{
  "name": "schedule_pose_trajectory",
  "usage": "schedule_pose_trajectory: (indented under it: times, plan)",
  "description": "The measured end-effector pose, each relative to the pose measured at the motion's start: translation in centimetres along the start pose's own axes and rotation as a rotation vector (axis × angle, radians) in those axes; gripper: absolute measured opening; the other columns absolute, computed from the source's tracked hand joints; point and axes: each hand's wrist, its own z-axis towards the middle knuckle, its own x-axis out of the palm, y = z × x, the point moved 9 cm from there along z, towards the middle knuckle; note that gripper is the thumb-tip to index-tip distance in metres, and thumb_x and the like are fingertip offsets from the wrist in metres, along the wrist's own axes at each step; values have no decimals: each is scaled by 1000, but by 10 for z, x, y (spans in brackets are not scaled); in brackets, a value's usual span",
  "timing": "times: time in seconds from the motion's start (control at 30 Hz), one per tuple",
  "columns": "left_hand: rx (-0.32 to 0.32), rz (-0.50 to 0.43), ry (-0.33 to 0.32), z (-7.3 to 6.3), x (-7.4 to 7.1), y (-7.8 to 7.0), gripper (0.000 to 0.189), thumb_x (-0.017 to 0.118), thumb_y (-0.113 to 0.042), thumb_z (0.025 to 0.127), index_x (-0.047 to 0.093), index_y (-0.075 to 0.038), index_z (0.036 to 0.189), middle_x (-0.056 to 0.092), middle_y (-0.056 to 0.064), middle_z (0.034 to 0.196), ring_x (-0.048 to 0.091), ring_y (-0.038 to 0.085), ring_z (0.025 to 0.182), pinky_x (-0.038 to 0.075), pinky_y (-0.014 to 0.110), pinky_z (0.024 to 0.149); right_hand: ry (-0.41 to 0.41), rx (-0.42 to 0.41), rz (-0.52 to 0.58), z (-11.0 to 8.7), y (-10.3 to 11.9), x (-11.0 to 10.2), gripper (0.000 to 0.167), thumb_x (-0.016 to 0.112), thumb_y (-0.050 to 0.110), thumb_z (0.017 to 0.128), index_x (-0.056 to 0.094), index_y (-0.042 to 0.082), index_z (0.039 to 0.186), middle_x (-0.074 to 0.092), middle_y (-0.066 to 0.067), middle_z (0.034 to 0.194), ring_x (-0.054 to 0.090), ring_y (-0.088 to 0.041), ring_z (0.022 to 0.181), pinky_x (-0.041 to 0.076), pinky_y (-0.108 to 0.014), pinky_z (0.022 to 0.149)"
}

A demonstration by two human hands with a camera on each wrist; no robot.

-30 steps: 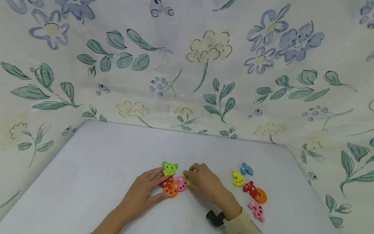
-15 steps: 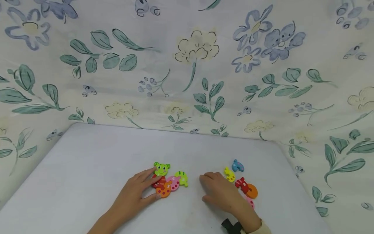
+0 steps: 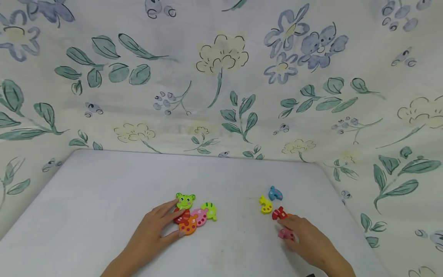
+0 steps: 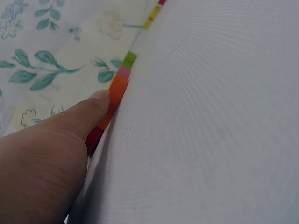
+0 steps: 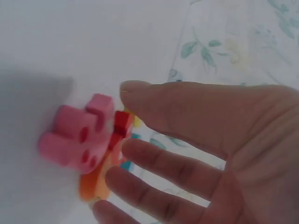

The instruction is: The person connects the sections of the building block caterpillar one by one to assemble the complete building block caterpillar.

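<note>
A joined row of puzzle pieces lies under my left hand: a green animal head, a red piece numbered 2, an orange 3, a pink 4 and a light green 5. My left fingers rest on the head and red piece; the thumb touches the orange piece's edge. Over on the right, my right hand reaches over a loose pink piece, its fingers spread and nothing between them. It partly covers the red 8 piece and mostly hides an orange piece.
Beyond the right hand, a yellow piece and a blue piece lie loose on the white table. Floral cloth hangs behind the table and along its sides.
The right hand has let go of the light green piece, which now lies at the row's end, and has moved right to the loose pieces. The left hand stays on the row.
</note>
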Motion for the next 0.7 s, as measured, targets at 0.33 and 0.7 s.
schedule_pose_trajectory:
  times: [0.33,0.7]
  plan:
    - [29,-6,-27,-2,-2,-1,61,79,-55,89,68,-27,142,45,-3,162,43,28,145,39,63,112,24,54,-37,2,-20,22,52,93,25,78,75,21,126,62,-5,128,58,-27,115,59,-54,93]
    - [19,5,-22,-2,-2,-1,61,79,-55,89,68,-28,142,43,-4,163,42,28,147,39,63,113,-30,23,-41,3,-10,23,46,89,23,84,76,19,128,64,-1,123,57,-23,110,57,-53,96]
